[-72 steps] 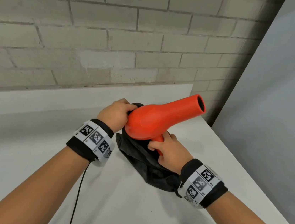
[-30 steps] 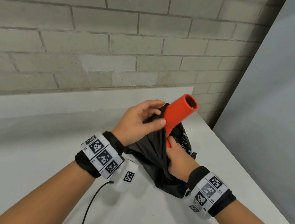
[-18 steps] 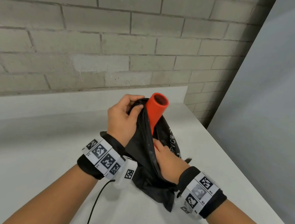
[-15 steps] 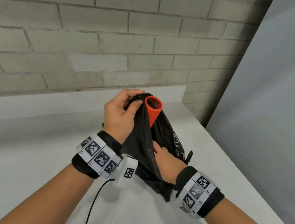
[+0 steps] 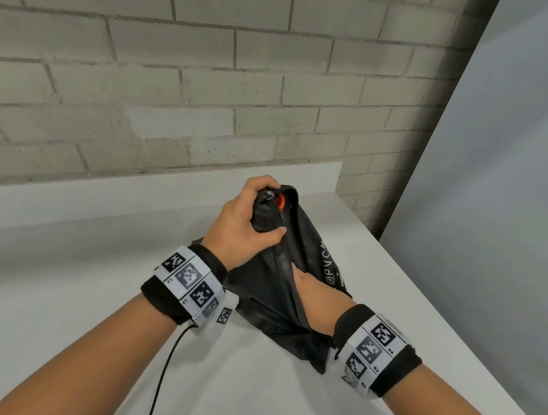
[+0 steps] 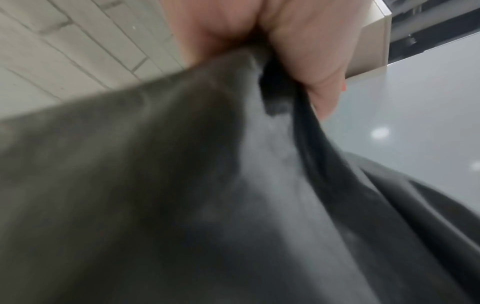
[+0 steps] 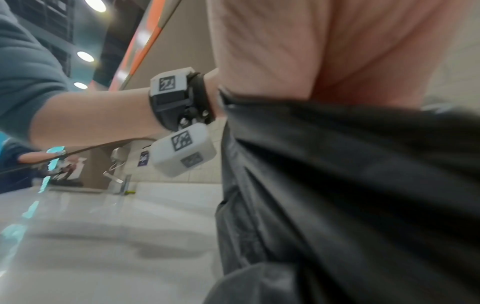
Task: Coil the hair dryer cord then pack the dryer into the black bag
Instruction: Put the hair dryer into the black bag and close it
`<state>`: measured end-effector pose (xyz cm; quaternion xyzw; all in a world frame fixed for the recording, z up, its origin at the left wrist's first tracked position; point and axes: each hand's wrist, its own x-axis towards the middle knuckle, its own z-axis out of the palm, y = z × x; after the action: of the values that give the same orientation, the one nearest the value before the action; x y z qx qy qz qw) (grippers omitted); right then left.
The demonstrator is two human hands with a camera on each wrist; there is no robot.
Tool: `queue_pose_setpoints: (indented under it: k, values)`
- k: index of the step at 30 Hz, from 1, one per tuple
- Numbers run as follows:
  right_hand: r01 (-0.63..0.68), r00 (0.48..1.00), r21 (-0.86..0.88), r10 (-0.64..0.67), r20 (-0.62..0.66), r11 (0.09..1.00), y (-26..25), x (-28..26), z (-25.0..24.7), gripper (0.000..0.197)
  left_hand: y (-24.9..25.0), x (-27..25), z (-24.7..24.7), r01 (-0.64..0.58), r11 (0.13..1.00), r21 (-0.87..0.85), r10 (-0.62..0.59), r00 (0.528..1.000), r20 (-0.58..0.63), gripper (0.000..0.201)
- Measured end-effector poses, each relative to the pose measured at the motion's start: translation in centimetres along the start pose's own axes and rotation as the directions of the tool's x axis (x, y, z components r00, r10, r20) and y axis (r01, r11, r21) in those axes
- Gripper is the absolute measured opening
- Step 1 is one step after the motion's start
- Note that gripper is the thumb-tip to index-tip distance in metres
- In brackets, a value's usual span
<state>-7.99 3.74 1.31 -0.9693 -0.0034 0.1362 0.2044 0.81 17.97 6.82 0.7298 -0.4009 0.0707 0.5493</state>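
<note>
The black bag (image 5: 296, 265) stands upright on the white table (image 5: 83, 287), stretched tall. Only a small orange bit of the hair dryer (image 5: 279, 202) peeps out at the bag's top. My left hand (image 5: 246, 224) grips the gathered top of the bag (image 6: 182, 185), fingers and thumb curled round the fabric. My right hand (image 5: 311, 289) reaches inside the bag (image 7: 350, 185) through its side opening; its fingers are hidden by the fabric. The dryer's cord is not visible.
A grey brick wall runs behind the table. The table's right edge (image 5: 457, 336) lies close beside the bag, with a grey panel beyond it. A thin black cable (image 5: 162, 376) hangs from my left wristband over the table.
The orange dryer has sunk from fully outside into the bag until only its tip shows. My left hand pulled the bag's mouth up over the nozzle and my right hand went inside.
</note>
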Motion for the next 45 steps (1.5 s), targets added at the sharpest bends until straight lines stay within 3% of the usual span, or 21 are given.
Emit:
queue_pose_setpoints:
  k: [2, 4, 5, 7, 8, 10, 13, 15, 17, 19, 20, 23, 25, 27, 29, 32, 36, 38, 42, 45]
  values:
    - [0.015, 1.0, 0.017, -0.015, -0.02, 1.0, 1.2, -0.2, -0.7, 0.061, -0.3, 0.0, -0.4, -0.011, 1.0, -0.002, 0.011, 0.995, -0.101, 0.062]
    - [-0.03, 0.997, -0.116, 0.021, -0.077, 0.993, 2.9, -0.8, -1.8, 0.048, -0.4, 0.2, -1.1, -0.017, 1.0, 0.006, 0.018, 0.984, -0.177, 0.062]
    - [-0.056, 0.993, -0.217, 0.032, -0.113, 0.974, 3.8, -1.1, -2.2, 0.061, -0.4, 0.2, -1.5, -0.016, 1.0, 0.016, 0.019, 0.98, -0.199, 0.063]
    - [-0.057, 0.991, -0.415, 0.0, -0.136, 0.908, 5.0, -1.4, -3.0, 0.105, -0.5, 0.3, -2.1, -0.009, 1.0, 0.019, 0.013, 0.972, -0.235, 0.062]
    - [-0.054, 0.989, -0.48, -0.019, -0.147, 0.875, 5.3, -1.4, -3.4, 0.114, -0.6, 0.3, -2.4, -0.002, 1.0, 0.011, 0.005, 0.967, -0.257, 0.061]
    - [-0.099, 0.982, -0.543, -0.006, -0.189, 0.834, 5.6, -1.5, -4.3, 0.098, -0.9, 0.5, -2.7, 0.01, 1.0, -0.013, -0.013, 0.956, -0.294, 0.061]
    - [-0.242, 0.936, -0.52, 0.057, -0.347, 0.819, 5.5, -2.4, -5.9, 0.047, -1.7, 0.4, -3.3, 0.019, 1.0, 0.008, -0.015, 0.949, -0.314, 0.062]
    - [-0.26, 0.868, -0.446, 0.006, -0.496, 0.857, 5.5, -3.0, -7.1, 0.033, -2.3, 0.0, -3.7, 0.021, 0.999, 0.042, -0.007, 0.951, -0.309, 0.061]
    - [-0.225, 0.769, -0.431, -0.112, -0.63, 0.874, 5.6, -3.4, -8.1, 0.024, -2.5, -0.4, -3.9, 0.027, 1.0, 0.015, -0.021, 0.95, -0.312, 0.06]
    - [-0.225, 0.68, -0.432, -0.177, -0.711, 0.873, 5.6, -3.3, -9.0, 0.023, -2.5, -0.6, -3.8, 0.031, 0.999, -0.02, -0.036, 0.947, -0.318, 0.06]
    - [-0.219, 0.664, -0.414, -0.177, -0.727, 0.883, 5.5, -3.1, -9.3, 0.021, -2.5, -0.8, -3.8, 0.038, 0.999, -0.027, -0.045, 0.946, -0.32, 0.06]
    - [-0.185, 0.685, -0.264, -0.068, -0.726, 0.947, 5.4, -2.6, -9.6, 0.015, -2.3, -1.2, -3.2, 0.071, 0.996, -0.061, -0.087, 0.942, -0.324, 0.06]
    - [-0.207, 0.71, -0.175, 0.024, -0.704, 0.962, 5.5, -2.1, -9.3, 0.027, -2.2, -1.6, -2.9, 0.072, 0.995, -0.075, -0.093, 0.94, -0.327, 0.062]
    - [-0.239, 0.734, -0.213, 0.033, -0.678, 0.947, 5.8, -1.7, -9.0, 0.04, -1.9, -1.7, -2.5, 0.077, 0.992, -0.095, -0.104, 0.942, -0.321, 0.063]
    - [-0.255, 0.747, -0.238, 0.035, -0.664, 0.937, 5.9, -1.2, -9.0, 0.031, -1.9, -1.6, -2.5, 0.087, 0.988, -0.125, -0.124, 0.939, -0.321, 0.058]
    - [-0.202, 0.709, -0.134, 0.051, -0.703, 0.97, 6.1, -0.9, -9.4, 0.02, -2.0, -1.5, -3.0, 0.115, 0.977, -0.18, -0.168, 0.935, -0.313, 0.041]
    - [-0.045, 0.608, 0.057, 0.072, -0.79, 0.997, 6.0, -0.4, -9.3, 0.008, -2.0, -2.0, -3.6, 0.135, 0.956, -0.259, -0.202, 0.946, -0.253, 0.032]
    - [-0.03, 0.591, 0.045, 0.054, -0.805, 0.999, 5.3, -0.3, -9.0, 0.016, -2.0, -2.2, -3.5, 0.125, 0.957, -0.263, -0.197, 0.943, -0.268, 0.033]
    - [-0.095, 0.619, -0.127, -0.041, -0.785, 0.987, 1.0, -0.4, -8.0, 0.051, -2.5, -2.3, -2.8, 0.132, 0.957, -0.259, -0.213, 0.924, -0.316, 0.035]
    - [0.129, 0.621, -0.167, -0.211, -0.755, 0.978, -4.1, -0.3, -7.2, 0.043, -2.6, -2.4, -2.2, 0.133, 0.957, -0.257, -0.218, 0.916, -0.338, 0.039]
